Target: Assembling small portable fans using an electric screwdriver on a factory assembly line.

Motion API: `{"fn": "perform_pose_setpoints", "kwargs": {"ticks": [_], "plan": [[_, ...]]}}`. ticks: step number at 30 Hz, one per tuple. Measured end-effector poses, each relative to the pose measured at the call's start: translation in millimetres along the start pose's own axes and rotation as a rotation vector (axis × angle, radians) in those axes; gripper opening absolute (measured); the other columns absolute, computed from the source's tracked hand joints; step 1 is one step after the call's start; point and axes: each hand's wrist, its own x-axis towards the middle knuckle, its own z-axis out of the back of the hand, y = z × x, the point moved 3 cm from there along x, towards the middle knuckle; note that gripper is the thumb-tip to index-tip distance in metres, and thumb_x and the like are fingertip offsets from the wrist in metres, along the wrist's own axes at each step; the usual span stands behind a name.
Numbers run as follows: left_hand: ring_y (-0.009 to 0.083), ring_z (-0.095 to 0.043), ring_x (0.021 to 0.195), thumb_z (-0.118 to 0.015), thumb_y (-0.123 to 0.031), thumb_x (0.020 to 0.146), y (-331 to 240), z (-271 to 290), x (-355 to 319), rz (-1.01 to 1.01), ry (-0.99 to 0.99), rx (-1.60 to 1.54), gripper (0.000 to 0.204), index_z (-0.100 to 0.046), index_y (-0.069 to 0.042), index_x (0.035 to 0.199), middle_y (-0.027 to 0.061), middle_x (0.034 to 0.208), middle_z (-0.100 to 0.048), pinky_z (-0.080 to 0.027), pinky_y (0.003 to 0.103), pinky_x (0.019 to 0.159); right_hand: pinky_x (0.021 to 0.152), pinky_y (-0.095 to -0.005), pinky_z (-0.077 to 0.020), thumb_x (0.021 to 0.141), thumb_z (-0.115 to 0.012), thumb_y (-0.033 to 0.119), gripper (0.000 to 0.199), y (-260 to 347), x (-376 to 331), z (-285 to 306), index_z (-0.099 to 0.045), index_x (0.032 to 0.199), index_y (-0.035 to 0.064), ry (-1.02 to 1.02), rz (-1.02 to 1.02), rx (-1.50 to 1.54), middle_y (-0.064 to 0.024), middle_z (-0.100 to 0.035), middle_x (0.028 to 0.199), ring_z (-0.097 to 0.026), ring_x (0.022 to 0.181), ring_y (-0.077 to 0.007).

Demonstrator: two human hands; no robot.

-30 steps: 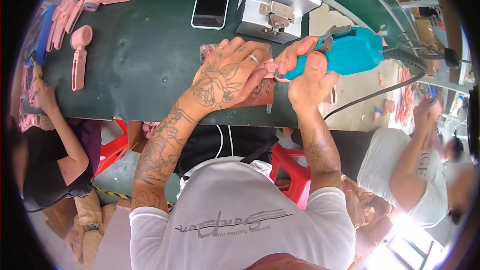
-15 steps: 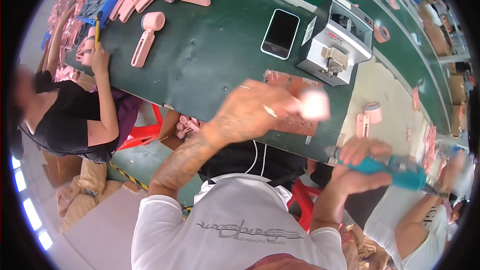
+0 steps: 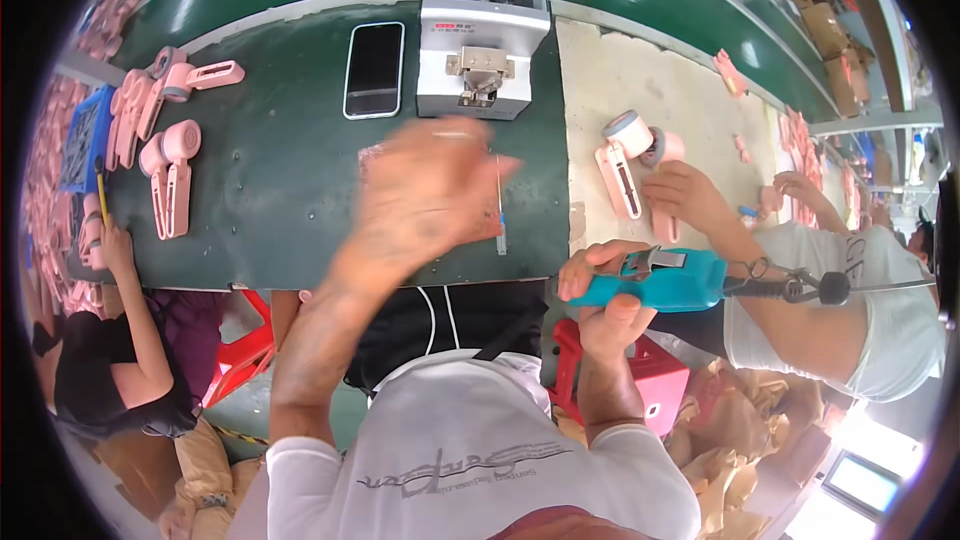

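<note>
My left hand [image 3: 425,185] is over the red-brown plate [image 3: 371,160] on the green worktop. Motion smears its fingers, and nothing shows clearly in them. A thin blue-handled tool [image 3: 502,230] lies at the plate's right edge. Over the table's front edge, my right hand [image 3: 605,290] is wrapped round a teal electric screwdriver [image 3: 690,280], held level with its cord to the right. Its tip is hidden by my fingers. A grey screw feeder [image 3: 485,30] stands beyond my left hand. Two pink handheld fans [image 3: 172,190] lie together on the left.
A phone [image 3: 374,70] lies left of the feeder. More pink fans and a blue bin [image 3: 88,140] are at the far left, beside a co-worker's hand [image 3: 117,248]. On the right, another co-worker's hand [image 3: 690,195] touches a fan on a pale mat [image 3: 590,70].
The view has turned right. The pink piece in my left hand no longer shows there, and a second fan lies beside the left one. The right hand keeps the screwdriver.
</note>
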Motion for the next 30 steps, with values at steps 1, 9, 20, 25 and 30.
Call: {"fn": "perform_pose_setpoints", "kwargs": {"ticks": [1, 9, 20, 25, 30], "plan": [[0.0338, -0.069, 0.09, -0.074, -0.035, 0.089, -18.0, -35.8, 12.2, 0.016, 0.105, -0.094, 0.034, -0.066, -0.004, 0.101, 0.0151, 0.089, -0.07, -0.055, 0.044, 0.074, 0.055, -0.0313, -0.0472, 0.087, -0.07, 0.065, 0.077, 1.0, -3.3, 1.2, -0.054, 0.111, -0.006, -0.025, -0.04, 0.043, -0.0087, -0.058, 0.071, -0.058, 0.061, -0.0192], [0.0385, -0.066, 0.107, -0.059, -0.067, 0.088, -45.7, -153.5, 70.7, 0.148, 0.511, -0.028, 0.07, -0.069, -0.001, 0.11, 0.0201, 0.111, -0.069, -0.05, 0.049, 0.093, 0.058, -0.0303, -0.0495, 0.081, -0.077, 0.065, 0.081, 6.8, -24.0, 13.9, -0.059, 0.11, -0.0084, -0.061, -0.085, 0.088, -0.0087, -0.062, 0.074, -0.062, 0.066, -0.0188], [0.035, -0.069, 0.087, -0.076, -0.024, 0.081, -28.0, -86.1, 20.5, -0.025, -0.002, -0.327, 0.023, -0.072, -0.006, 0.095, 0.0123, 0.088, -0.069, -0.055, 0.047, 0.074, 0.062, -0.0303, -0.049, 0.092, -0.075, 0.036, 0.049, -4.8, 1.0, 25.7, -0.062, 0.111, -0.0063, -0.045, -0.037, -0.026, -0.0083, -0.065, 0.087, -0.063, 0.073, -0.0174], [0.0357, -0.066, 0.087, -0.076, -0.011, 0.083, -32.4, -18.9, -0.9, -0.291, -0.041, -0.052, 0.018, -0.069, -0.004, 0.098, 0.013, 0.098, -0.066, -0.053, 0.048, 0.074, 0.078, -0.035, -0.0549, 0.102, -0.062, 0.021, 0.023, 16.1, 29.4, 16.8, -0.071, 0.112, 0.0025, 0.085, 0.035, -0.374, -0.0073, -0.073, 0.097, -0.068, 0.086, -0.0176], [0.0372, -0.069, 0.1, -0.062, -0.009, 0.098, -3.0, 31.9, -29.8, -0.033, 0.117, -0.035, 0.019, -0.071, -0.003, 0.115, 0.0185, 0.109, -0.071, -0.052, 0.045, 0.089, 0.084, -0.0317, -0.0505, 0.102, -0.064, 0.034, 0.037, -17.7, 45.5, -39.4, -0.06, 0.119, 0.0009, 0.134, -0.106, -0.018, -0.0028, -0.064, 0.099, -0.058, 0.092, -0.0123]]}}
